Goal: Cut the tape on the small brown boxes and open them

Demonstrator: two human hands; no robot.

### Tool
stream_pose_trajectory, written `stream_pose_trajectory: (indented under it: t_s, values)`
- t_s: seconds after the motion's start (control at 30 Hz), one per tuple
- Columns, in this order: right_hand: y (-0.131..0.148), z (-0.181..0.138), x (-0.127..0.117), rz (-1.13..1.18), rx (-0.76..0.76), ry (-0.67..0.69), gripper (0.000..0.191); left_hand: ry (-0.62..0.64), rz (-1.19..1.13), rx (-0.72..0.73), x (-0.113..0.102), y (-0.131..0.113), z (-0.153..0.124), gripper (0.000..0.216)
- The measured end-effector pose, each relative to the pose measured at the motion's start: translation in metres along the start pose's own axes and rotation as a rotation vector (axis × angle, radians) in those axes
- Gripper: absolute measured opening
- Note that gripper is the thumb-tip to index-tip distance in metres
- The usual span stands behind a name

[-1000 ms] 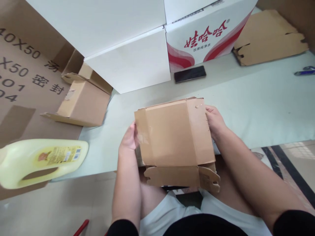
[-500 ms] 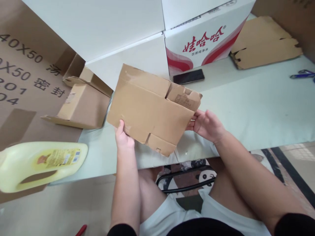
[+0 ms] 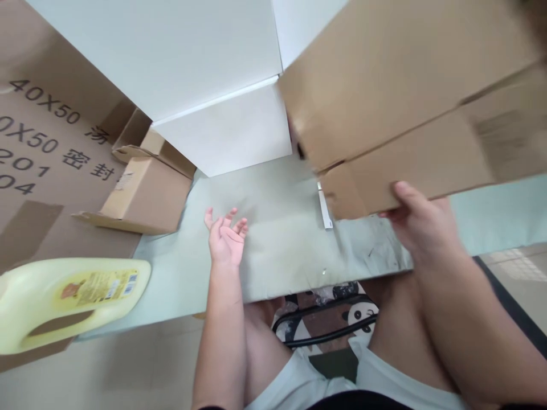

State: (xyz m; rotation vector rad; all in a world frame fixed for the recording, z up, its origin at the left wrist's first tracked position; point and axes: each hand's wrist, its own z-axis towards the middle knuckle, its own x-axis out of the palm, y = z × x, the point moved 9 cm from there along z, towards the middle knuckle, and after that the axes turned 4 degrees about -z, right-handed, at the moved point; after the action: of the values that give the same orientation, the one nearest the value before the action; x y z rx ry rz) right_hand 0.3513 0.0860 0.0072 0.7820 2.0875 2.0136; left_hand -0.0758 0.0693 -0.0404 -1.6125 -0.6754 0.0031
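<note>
A flattened cardboard box (image 3: pixel 401 97), brown and slightly blurred, fills the upper right of the head view. My right hand (image 3: pixel 427 228) grips its lower edge, thumb on the near face and fingers behind. The box is raised and hides much of what lies behind it. My left hand (image 3: pixel 227 239) is open over the pale green tabletop (image 3: pixel 273 245), palm up with fingers spread and slightly curled, holding nothing. Between the hands, a small narrow white object (image 3: pixel 325 208) lies beside the cardboard's left corner; I cannot make out its kind.
White boxes (image 3: pixel 239 125) are stacked at the back of the table. Folded small brown cartons (image 3: pixel 149 193) stand at the left against a large printed carton (image 3: pixel 34 148). A pale yellow jug (image 3: pixel 81 296) is at the left front edge. Below the table is a panda-patterned seat (image 3: pixel 320 324).
The flattened box has moved right and closer to my view, and it is turned. My left hand has let go of it; my right hand now grips it. The white object has come into view.
</note>
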Motion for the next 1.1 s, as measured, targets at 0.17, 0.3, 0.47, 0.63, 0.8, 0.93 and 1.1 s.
stream_pose_trajectory:
  t_s: [0.17,0.3,0.47,0.63,0.8,0.93,1.1]
  values:
    - [0.033,0.022,-0.07,-0.109,-0.178,-0.378,0.032,-0.002,0.011,-0.038,0.005,0.001,-0.002,0.057]
    - [0.022,0.037,-0.095,-0.152,-0.128,-0.394,0.029,0.034,0.004,-0.061,0.01,0.0,-0.002,0.058]
    - [0.03,0.054,-0.103,-0.183,-0.14,-0.414,0.021,0.018,-0.016,-0.072,0.01,-0.002,0.001,0.053]
    - [0.064,0.119,-0.087,-0.346,-0.165,-0.354,0.022,0.086,0.07,-0.175,0.016,0.009,0.003,0.039]
    - [0.065,0.188,-0.086,-0.453,-0.032,-0.462,0.024,0.11,0.088,-0.208,0.021,0.015,0.002,0.031]
    - [0.029,0.183,-0.083,-0.489,0.106,-0.469,0.035,0.113,0.088,-0.206,0.023,0.015,0.002,0.031]
    - [-0.001,0.157,-0.053,-0.586,0.027,-0.292,0.035,0.125,0.102,-0.213,0.023,0.015,0.0,0.031]
